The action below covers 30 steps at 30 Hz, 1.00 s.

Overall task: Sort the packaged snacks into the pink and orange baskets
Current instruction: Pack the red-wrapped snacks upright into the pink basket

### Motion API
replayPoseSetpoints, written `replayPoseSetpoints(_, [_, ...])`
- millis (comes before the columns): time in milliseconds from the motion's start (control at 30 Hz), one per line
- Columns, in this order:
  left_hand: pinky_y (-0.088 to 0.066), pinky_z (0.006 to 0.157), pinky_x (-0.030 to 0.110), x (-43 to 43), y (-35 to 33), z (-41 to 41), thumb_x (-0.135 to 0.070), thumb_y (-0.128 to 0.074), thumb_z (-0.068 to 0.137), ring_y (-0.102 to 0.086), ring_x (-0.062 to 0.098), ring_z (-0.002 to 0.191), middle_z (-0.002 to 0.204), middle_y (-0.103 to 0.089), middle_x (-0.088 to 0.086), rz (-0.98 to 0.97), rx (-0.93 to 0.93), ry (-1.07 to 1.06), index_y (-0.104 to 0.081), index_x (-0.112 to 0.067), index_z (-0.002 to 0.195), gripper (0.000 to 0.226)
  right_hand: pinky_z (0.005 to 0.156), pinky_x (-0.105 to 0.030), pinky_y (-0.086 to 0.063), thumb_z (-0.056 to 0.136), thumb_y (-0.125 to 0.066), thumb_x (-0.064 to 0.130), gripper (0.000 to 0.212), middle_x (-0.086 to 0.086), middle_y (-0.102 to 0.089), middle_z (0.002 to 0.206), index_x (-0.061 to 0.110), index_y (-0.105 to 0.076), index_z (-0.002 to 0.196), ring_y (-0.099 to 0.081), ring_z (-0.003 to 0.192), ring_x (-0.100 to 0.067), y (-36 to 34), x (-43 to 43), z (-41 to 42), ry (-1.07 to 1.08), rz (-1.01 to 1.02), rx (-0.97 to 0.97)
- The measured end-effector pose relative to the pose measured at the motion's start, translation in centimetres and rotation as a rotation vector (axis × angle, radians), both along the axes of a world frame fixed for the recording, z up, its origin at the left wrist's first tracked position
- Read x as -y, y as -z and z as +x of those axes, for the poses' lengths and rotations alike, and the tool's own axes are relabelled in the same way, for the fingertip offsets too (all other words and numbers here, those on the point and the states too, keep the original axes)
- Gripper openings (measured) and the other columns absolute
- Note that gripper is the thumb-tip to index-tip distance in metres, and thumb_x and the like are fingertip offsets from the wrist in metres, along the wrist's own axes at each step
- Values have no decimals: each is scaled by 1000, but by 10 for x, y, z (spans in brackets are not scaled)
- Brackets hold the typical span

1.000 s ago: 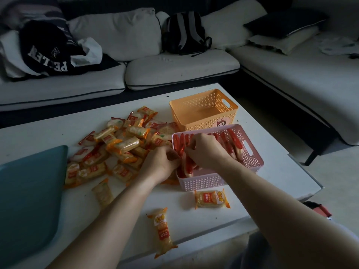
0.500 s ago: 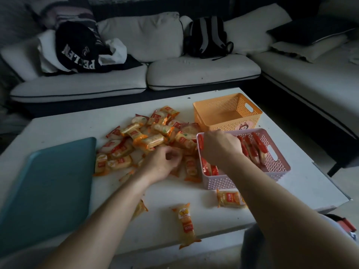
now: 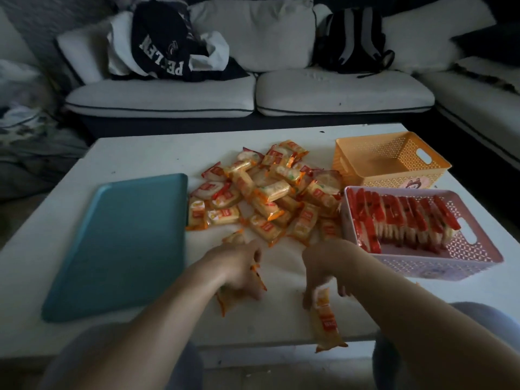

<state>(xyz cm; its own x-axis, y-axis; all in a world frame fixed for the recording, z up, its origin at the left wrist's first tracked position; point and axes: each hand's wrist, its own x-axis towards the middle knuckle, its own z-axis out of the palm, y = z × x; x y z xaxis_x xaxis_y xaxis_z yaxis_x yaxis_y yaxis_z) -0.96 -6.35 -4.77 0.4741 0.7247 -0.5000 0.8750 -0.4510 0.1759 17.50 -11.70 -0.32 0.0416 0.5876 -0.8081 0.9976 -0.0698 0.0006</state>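
Orange packets (image 3: 270, 192) are being collected from the bench (image 3: 140, 153).
Near its front edge one packet (image 3: 325, 319) is pinched by the right hand (image 3: 327, 266), another packet (image 3: 225, 301) is gripped under the left hand (image 3: 239, 273); the empty orange basket (image 3: 394, 180) is judged the next destination.

L hand (image 3: 239, 273), palm down, is gripping a snack packet (image 3: 225, 304); R hand (image 3: 326, 266), fingers down, is pinching a 2nd packet (image 3: 325, 322).

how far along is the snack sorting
Done: red packets fill a row in the pink basket. In hand: left hand grips an orange packet; right hand touches a second packet, grip blurred. Left: the mixed pile; orange basket empty.
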Motion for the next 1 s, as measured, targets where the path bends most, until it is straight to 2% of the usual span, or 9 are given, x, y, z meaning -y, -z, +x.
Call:
replayPoseSetpoints(100, [-50, 89, 40, 3, 9, -3, -52, -86, 65, -53, 24, 109, 121, -43, -2, 15, -38, 50, -45, -36, 117, 69, 81, -34, -59, 77, -86, 37, 68, -6, -64, 101, 7, -57, 130, -71, 86, -25, 22, 3, -8, 33, -60, -39])
replayPoseSetpoints(233, [-51, 89, 40, -6, 17, -14, -43, -70, 80, -56, 25, 112, 122, -44, -2, 125, 53, -7, -45, -37, 116, 45, 68, -29, -61, 77, -87, 27, 42, -7, -69, 94, 8, -61, 104, -76, 81, -20, 38, -6, -10, 57, 36, -106])
replayPoseSetpoints(367, [-49, 87, 35, -23, 17, -30, -40, -72, 85, -58, 23, 115, 133, -47, -5, 170, 123, -115, -49, -34, 126, 47, 67, -24, -46, 85, -77, 40, 48, -2, -63, 116, 13, -57, 119, -66, 102, -19, 45, -20, -15, 20, 382, -128])
replayPoseSetpoints(467, [-52, 89, 36, -39, 9, -43, -53, -78, 75, -60, 17, 106, 121, -57, -12, 123, 313, -281, -57, -36, 120, 52, 74, -33, -56, 93, -62, 46, 37, 0, -63, 116, 21, -58, 120, -65, 95, -21, 43, -31, -24, 78, 680, -124])
replayPoseSetpoints(567, [-54, 89, 38, -61, 6, -56, -48, -77, 77, -62, 16, 100, 117, -62, -7, 182, 469, -392, -64, -35, 108, 36, 73, -41, -59, 98, -50, 39, 23, 2, -63, 111, 25, -61, 113, -65, 91, -22, 40, -49, -21, 106, 908, -130])
replayPoseSetpoints(633, [-52, 96, 41, -75, 11, -59, -40, -77, 82, -60, 22, 110, 127, -59, 0, 267, 444, -428, -65, -29, 113, 35, 82, -40, -57, 97, -53, 29, 27, -1, -57, 127, 24, -60, 123, -59, 108, -26, 40, -66, -15, 158, 1036, -179])
replayPoseSetpoints(800, [-46, 105, 40, -117, 15, -53, -21, -58, 97, -56, 30, 124, 139, -55, 9, 412, 445, -461, -58, -21, 134, 37, 108, -48, -43, 97, -47, 27, 52, 0, -37, 156, 26, -44, 149, -33, 142, -30, 39, -111, -7, 140, 995, -175])
replayPoseSetpoints(900, [-49, 100, 40, -145, 16, -51, -37, -61, 97, -57, 28, 125, 144, -53, 4, 320, 468, -472, -50, -25, 143, 49, 84, -41, -54, 97, -44, 21, 30, -4, -64, 124, 17, -67, 115, -60, 109, -27, 36, -140, -13, 137, 986, -269])
replayPoseSetpoints(1000, [-49, 101, 41, -161, 26, -49, -59, -71, 84, -54, 28, 130, 148, -50, 1, 193, 374, -419, -38, -28, 152, 82, 57, -33, -51, 93, -44, 12, 20, -2, -64, 85, 14, -63, 86, -62, 73, -21, 31, -175, -18, 126, 880, -126])
